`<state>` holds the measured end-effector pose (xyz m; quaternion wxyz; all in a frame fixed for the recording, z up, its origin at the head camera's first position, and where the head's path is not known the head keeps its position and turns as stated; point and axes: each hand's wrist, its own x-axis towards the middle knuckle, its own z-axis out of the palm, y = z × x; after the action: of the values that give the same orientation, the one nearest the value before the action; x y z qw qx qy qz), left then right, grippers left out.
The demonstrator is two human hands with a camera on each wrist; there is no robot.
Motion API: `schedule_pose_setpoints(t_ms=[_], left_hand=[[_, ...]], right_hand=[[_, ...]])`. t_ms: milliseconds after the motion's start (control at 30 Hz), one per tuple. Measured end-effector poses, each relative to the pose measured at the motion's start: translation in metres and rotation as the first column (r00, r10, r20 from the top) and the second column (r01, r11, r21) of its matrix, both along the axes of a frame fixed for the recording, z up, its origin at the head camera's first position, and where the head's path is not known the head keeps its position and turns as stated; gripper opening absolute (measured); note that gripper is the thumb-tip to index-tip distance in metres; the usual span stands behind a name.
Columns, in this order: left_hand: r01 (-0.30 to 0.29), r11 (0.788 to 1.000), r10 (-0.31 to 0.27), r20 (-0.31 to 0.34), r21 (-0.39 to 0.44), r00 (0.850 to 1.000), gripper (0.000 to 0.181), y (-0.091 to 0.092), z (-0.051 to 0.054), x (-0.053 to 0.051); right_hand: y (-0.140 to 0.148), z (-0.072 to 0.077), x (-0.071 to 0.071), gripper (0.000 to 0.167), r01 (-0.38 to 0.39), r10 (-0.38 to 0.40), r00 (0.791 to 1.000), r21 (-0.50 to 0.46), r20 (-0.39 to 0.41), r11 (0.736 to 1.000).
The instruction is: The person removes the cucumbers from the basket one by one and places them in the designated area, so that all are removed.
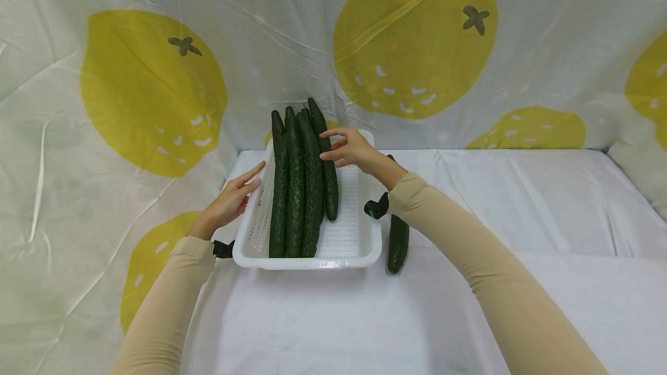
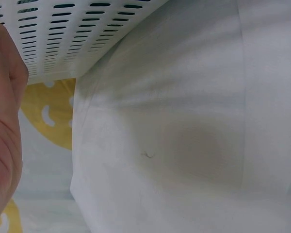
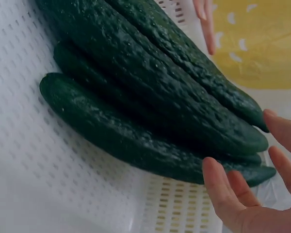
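A white perforated plastic basket [image 1: 307,263] holds several long dark-green cucumbers [image 1: 294,190], lying side by side with their far ends above the back rim. My left hand [image 1: 229,198] rests against the basket's left side, fingers extended; in the left wrist view only part of that hand [image 2: 5,121] shows beside the slotted wall. Over the far part of the rightmost cucumber [image 1: 331,198] is my right hand [image 1: 349,149], fingers spread and loosely bent. The right wrist view shows its thumb and fingers apart around the cucumber ends, without a clear grip.
Another cucumber [image 1: 398,245] lies on the white-covered table [image 1: 333,317] just right of the basket, partly hidden by the right forearm. A white curtain with yellow lemon prints [image 1: 417,39] hangs directly behind the basket and along the left.
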<state>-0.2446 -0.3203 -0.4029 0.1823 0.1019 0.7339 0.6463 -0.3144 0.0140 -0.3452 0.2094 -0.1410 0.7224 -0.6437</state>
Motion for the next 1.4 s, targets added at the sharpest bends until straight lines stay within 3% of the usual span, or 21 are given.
schedule_pose_setpoints(t_ms=[233, 533, 733, 1067, 1400], left_hand=[[-0.004, 1.0, 0.004, 0.0, 0.008, 1.0, 0.056, 0.0, -0.001, -0.001], [-0.024, 1.0, 0.023, 0.016, 0.01, 1.0, 0.056, 0.001, 0.0, -0.001], [-0.007, 1.0, 0.007, 0.006, 0.016, 1.0, 0.056, 0.0, -0.001, -0.001], [-0.001, 1.0, 0.001, -0.001, 0.025, 1.0, 0.056, 0.0, -0.001, 0.0], [-0.001, 1.0, 0.001, -0.007, 0.02, 1.0, 0.056, 0.0, 0.0, -0.001]], right_hand=[[-0.016, -0.008, 0.002, 0.056, -0.003, 0.003, 1.0, 0.031, -0.021, 1.0], [-0.03, -0.017, 0.004, 0.057, -0.021, 0.02, 0.999, 0.033, 0.029, 0.999], [-0.037, -0.021, 0.006, 0.06, -0.012, 0.009, 0.999, 0.054, 0.047, 0.998], [-0.046, -0.027, 0.011, 0.071, 0.015, -0.014, 1.0, 0.067, -0.006, 0.998], [-0.052, -0.034, 0.014, 0.078, 0.048, -0.038, 0.993, 0.08, -0.113, 0.996]])
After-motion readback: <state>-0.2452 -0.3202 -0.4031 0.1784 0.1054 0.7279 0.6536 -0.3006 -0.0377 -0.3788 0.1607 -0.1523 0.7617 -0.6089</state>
